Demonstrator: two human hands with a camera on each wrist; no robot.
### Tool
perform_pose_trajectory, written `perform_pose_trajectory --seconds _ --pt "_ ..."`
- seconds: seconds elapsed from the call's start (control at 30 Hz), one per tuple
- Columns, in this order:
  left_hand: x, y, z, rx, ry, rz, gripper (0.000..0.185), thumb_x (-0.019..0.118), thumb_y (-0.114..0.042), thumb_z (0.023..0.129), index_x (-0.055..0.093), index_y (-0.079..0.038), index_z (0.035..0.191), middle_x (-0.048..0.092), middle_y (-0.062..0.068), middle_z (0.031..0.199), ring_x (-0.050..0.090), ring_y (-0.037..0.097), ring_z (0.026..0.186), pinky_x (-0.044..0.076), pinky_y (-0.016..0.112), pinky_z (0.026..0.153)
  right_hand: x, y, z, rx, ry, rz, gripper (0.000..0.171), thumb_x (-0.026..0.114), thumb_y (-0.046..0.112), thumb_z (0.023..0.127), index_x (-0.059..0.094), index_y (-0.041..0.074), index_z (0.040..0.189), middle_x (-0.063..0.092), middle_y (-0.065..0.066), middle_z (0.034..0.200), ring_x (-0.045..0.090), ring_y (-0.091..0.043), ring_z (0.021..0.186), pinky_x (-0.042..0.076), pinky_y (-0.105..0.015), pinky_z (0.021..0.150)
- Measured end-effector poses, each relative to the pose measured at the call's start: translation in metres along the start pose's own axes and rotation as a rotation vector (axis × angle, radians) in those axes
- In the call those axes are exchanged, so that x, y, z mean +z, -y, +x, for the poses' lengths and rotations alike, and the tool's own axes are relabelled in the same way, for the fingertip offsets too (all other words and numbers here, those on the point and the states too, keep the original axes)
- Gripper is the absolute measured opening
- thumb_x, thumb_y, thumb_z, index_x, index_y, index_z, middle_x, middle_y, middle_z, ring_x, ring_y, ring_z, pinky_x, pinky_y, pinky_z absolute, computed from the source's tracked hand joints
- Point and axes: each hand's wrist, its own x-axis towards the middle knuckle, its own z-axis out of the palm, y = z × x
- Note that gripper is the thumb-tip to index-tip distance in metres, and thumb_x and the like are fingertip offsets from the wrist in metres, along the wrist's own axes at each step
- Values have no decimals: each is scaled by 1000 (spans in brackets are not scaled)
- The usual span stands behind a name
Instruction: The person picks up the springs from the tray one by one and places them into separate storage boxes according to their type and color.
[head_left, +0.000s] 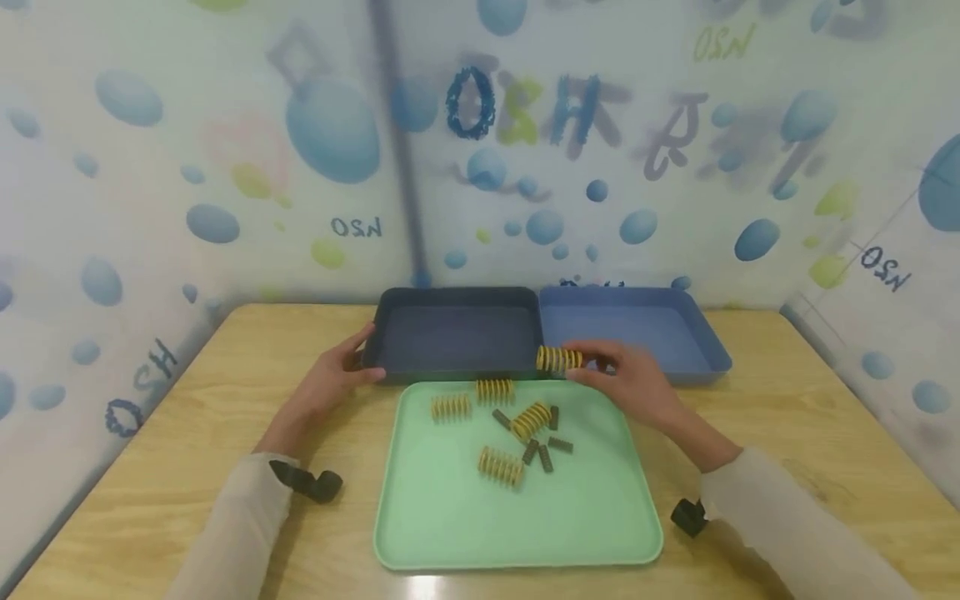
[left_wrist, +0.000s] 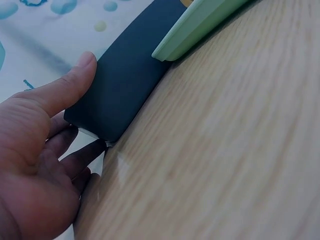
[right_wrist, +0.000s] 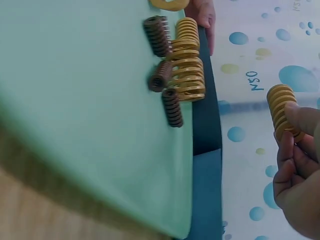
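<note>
Pinched a yellow spring (head_left: 558,359) in the right hand (head_left: 637,386), just past the green tray's (head_left: 450,508) far edge. Gripped the dark tray's (head_left: 390,329) near left corner with the left hand (head_left: 330,379), thumb on top.

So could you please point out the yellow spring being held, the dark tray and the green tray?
yellow spring (right_wrist: 280,107), right wrist view, on its coils above the fingers.
dark tray (head_left: 457,336), head view, on its bare floor.
green tray (head_left: 517,521), head view, on its bare near part.

Two bins (head_left: 457,333) (head_left: 637,329) stand side by side behind the tray (head_left: 517,500), which holds springs (head_left: 500,465).
</note>
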Motion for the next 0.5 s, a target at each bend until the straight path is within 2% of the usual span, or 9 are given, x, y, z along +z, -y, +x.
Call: perform_pose_trajectory --seconds 0.23,0.5 --pt "-2 0 -2 -22 -3 -30 83 73 -22 86 25 -18 153 23 11 155 27 38 138 21 50 110 4 12 26 -19 8 -11 39 69 37 88 66 20 124 68 3 97 55 -14 74 35 -31 50" --pt "-2 5 0 -15 -3 -33 84 74 -25 85 25 -17 153 23 8 156 28 37 138 21 50 110 8 19 45 -11 34 32 42 66 44 88 64 24 126 67 4 102 56 -15 77 38 -35 54"
